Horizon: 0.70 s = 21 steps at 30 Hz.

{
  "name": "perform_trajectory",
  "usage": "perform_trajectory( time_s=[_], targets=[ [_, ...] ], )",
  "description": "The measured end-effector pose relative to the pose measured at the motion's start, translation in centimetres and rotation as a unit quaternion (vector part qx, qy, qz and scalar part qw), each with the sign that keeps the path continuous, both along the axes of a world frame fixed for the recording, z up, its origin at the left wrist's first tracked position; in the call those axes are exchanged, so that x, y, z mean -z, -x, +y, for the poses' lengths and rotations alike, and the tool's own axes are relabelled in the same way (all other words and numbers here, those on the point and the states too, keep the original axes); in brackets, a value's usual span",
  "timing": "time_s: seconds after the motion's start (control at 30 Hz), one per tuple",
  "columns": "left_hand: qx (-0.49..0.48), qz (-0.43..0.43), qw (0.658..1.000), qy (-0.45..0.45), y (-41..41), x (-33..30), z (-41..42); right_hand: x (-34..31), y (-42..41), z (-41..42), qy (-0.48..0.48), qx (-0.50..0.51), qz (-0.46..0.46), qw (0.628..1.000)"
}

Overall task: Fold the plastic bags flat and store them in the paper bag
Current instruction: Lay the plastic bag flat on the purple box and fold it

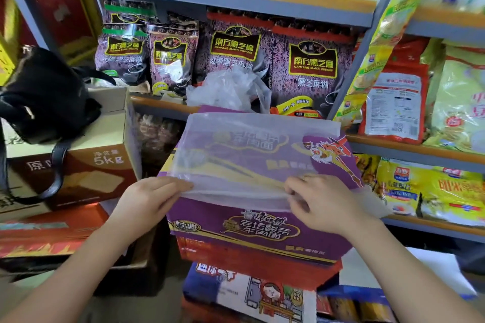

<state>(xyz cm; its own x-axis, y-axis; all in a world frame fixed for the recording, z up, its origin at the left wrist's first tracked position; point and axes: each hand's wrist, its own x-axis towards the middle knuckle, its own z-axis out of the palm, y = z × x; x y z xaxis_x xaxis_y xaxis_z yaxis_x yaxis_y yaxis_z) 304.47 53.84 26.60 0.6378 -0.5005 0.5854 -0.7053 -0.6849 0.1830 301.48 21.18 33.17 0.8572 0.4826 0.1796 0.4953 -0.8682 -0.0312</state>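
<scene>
A translucent plastic bag (pixel 252 149) lies spread flat on top of a purple noodle carton (pixel 262 228). My left hand (pixel 152 196) pinches the bag's near edge at its left end. My right hand (pixel 322 196) pinches the same edge at its right end, fingers curled over the plastic. A crumpled heap of clear plastic bags (pixel 228 92) sits on the shelf just behind the carton. No paper bag shows in this view.
Metal shelves hold dark sesame packets (pixel 312 65) behind and yellow cereal packs (pixel 430 189) at right. A black handbag (pixel 44 97) rests on cardboard boxes (pixel 99 165) at left. More cartons are stacked under the purple one.
</scene>
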Motion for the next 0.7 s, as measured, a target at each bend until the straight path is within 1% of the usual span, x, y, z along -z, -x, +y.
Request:
perform_trajectory(
  time_s=[0.07,0.13,0.2,0.27,0.33,0.37,0.4,0.43,0.47,0.5,0.57,0.6,0.67,0.7],
  targets=[
    [0.001,0.030,0.999,0.030,0.7,-0.7,-0.5,-0.6,0.9,0.3,0.041,-0.008,-0.004,0.999],
    [0.011,0.068,0.994,0.088,1.0,-1.8,-1.1,-1.1,1.6,1.2,0.103,-0.011,-0.032,0.994],
    [0.005,0.109,0.983,0.147,0.8,-2.9,-1.5,-0.9,2.1,2.0,0.099,-0.013,-0.047,0.994],
    [-0.013,0.131,0.975,0.181,0.4,-3.4,-1.9,-0.9,2.3,2.3,0.070,0.013,-0.050,0.996],
    [-0.030,0.155,0.961,0.225,0.0,-4.0,-2.2,-2.2,2.1,2.5,0.030,0.028,-0.018,0.999],
    [-0.016,0.199,0.939,0.281,-0.2,-4.4,-2.6,-3.1,1.5,2.6,0.015,0.041,0.003,0.999],
    [0.012,0.263,0.900,0.347,-0.4,-4.6,-2.7,-3.7,0.7,2.6,-0.005,0.058,0.027,0.998],
    [0.029,0.326,0.862,0.386,-0.8,-4.7,-2.8,-4.2,-0.4,2.5,-0.016,0.067,0.037,0.997],
    [0.037,0.378,0.837,0.394,-1.0,-4.7,-2.9,-4.5,-1.5,2.4,-0.027,0.076,0.042,0.996],
    [0.023,0.399,0.844,0.358,-1.4,-4.7,-3.1,-4.8,-2.7,2.4,-0.039,0.082,0.049,0.995],
    [-0.043,0.383,0.886,0.257,-2.5,-4.7,-3.3,-5.0,-5.4,2.2,-0.046,0.089,0.079,0.992],
    [-0.072,0.377,0.894,0.230,-3.3,-4.6,-3.4,-4.9,-6.7,2.2,-0.044,0.084,0.101,0.990],
    [-0.099,0.397,0.884,0.226,-4.9,-4.8,-3.6,-4.3,-9.1,2.3,-0.028,0.068,0.135,0.988],
    [-0.116,0.397,0.885,0.216,-5.7,-4.7,-3.7,-3.9,-10.1,2.4,-0.022,0.068,0.146,0.987]
  ],
)
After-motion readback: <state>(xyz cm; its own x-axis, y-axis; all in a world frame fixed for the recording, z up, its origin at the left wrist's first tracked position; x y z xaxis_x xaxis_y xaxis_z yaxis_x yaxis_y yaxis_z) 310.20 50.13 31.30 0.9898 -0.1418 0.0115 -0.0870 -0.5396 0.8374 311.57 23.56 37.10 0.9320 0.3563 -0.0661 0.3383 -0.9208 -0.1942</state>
